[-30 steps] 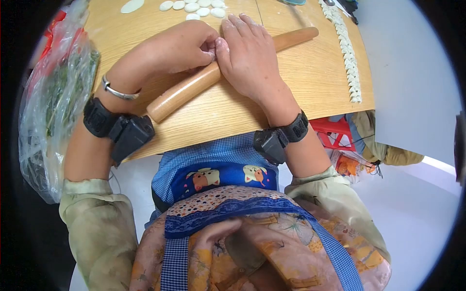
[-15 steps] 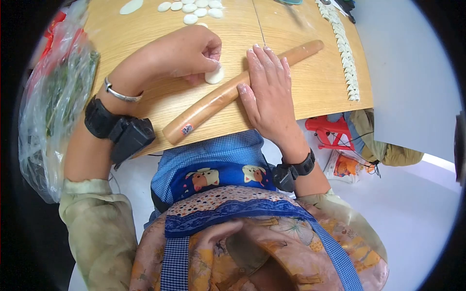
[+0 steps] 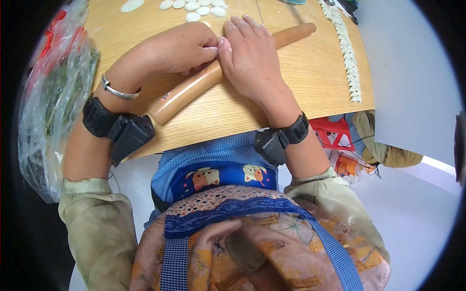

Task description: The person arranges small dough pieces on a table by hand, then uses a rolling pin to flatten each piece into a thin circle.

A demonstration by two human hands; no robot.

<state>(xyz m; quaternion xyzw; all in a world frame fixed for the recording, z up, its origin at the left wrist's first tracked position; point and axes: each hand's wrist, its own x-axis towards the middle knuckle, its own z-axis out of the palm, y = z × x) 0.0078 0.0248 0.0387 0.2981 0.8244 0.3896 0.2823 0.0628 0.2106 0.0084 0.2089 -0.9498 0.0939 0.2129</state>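
Observation:
My left hand (image 3: 187, 47) is closed in a pinch at the left side of the wooden rolling pin (image 3: 187, 93). The small round dough wrapper it pinched a moment before is now hidden behind the hands and the pin. Lying flat across the pin's middle, my right hand (image 3: 253, 60) has its fingers stretched out and pressed on the wood. Its thumb, dusted with flour, is right beside the left fingertips. The pin slants from lower left to upper right on the table (image 3: 310, 82).
Several flattened dough pieces (image 3: 192, 16) lie at the far edge, with a larger thin wrapper (image 3: 132, 5) to their left. A long row of overlapping folded dough pieces (image 3: 347, 60) runs down the right. Plastic bags (image 3: 53, 111) with greens stand at the left.
My right hand and the rolling pin have moved left and away from me, over the dough wrapper, which is now out of sight. My left hand has stayed nearly in place.

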